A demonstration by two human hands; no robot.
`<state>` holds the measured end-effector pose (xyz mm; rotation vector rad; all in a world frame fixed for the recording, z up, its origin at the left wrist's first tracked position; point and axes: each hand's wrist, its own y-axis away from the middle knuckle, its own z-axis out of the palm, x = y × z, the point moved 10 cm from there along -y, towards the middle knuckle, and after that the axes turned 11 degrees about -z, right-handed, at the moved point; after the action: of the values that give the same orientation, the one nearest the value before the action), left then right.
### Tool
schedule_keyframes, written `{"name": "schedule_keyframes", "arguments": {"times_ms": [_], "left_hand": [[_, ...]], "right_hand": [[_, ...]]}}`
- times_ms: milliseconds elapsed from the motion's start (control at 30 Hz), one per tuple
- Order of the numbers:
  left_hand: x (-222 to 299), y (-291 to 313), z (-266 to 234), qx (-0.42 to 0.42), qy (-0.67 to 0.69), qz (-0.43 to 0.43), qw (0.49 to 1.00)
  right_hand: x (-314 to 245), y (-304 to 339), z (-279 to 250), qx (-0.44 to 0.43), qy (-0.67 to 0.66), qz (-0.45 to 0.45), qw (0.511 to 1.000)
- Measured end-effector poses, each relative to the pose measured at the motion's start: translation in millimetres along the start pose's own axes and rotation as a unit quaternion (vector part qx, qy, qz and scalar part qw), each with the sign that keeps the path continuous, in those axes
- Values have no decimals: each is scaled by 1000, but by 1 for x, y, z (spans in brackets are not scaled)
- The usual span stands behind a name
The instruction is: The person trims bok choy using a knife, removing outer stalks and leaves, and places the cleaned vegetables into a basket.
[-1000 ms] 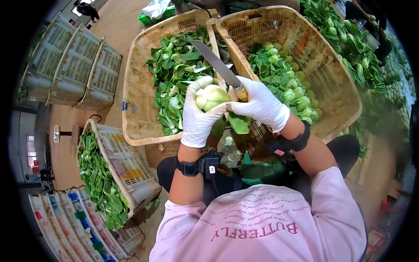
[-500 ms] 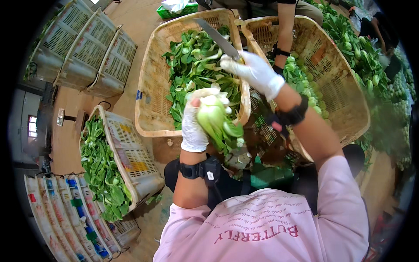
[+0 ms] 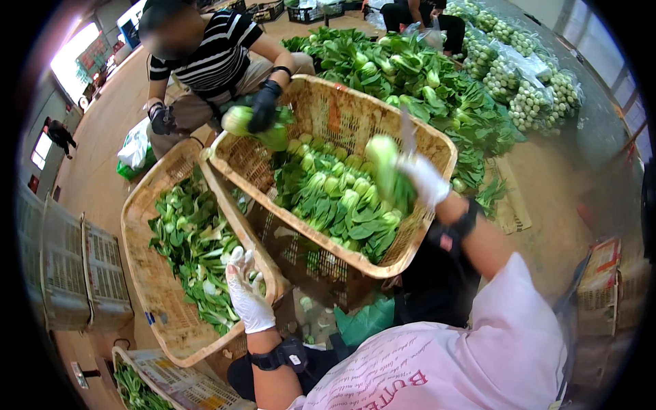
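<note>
My right hand (image 3: 425, 180), in a white glove, is over the right crate (image 3: 447, 147). It grips a knife (image 3: 408, 133), its blade up and motion-blurred, together with a head of bok choy (image 3: 385, 164), pale base up and leaves hanging. Below lie rows of bok choy (image 3: 328, 184). My left hand (image 3: 247, 292), also gloved, is by the near rim of the left crate (image 3: 140, 287); its fingers are apart, slightly bent, with nothing in them. Loose leaves (image 3: 195, 239) fill that crate.
Across the crates a person's black-gloved hand (image 3: 265, 106) holds another bok choy (image 3: 239, 121) over the right crate's far corner. A large bok choy pile (image 3: 410, 75) and bagged vegetables (image 3: 526, 89) lie beyond. White crates (image 3: 102, 273) stand left; another leaf-filled crate (image 3: 171, 376) is at lower left.
The view has swung right. The bok choy has passed from my left hand to my right, which has carried it and the knife over the right crate. My left hand has opened.
</note>
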<state>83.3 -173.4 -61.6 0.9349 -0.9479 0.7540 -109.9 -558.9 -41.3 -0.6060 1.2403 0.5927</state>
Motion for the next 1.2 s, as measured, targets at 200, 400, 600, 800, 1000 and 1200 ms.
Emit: {"name": "schedule_keyframes", "arguments": {"times_ms": [200,400,600,800,1000,1200], "left_hand": [[-16,-24,44,-33,-94,-11,995],[-7,-46,80,-48,-169,1,985],[-26,-64,218,-221,-258,-46,939],[-161,-128,353,-374,-401,-122,827],[-356,-156,341,-391,-764,-119,499],[-416,-96,367,-223,-867,42,445]], "right_hand": [[-115,-172,-178,264,24,-165,950],[-26,-132,-96,170,-120,-124,970],[-48,-78,-86,53,-113,-143,982],[-89,-73,-147,83,-204,-175,960],[-95,-74,-136,133,-134,-135,973],[-76,-72,-159,148,-144,-96,974]]}}
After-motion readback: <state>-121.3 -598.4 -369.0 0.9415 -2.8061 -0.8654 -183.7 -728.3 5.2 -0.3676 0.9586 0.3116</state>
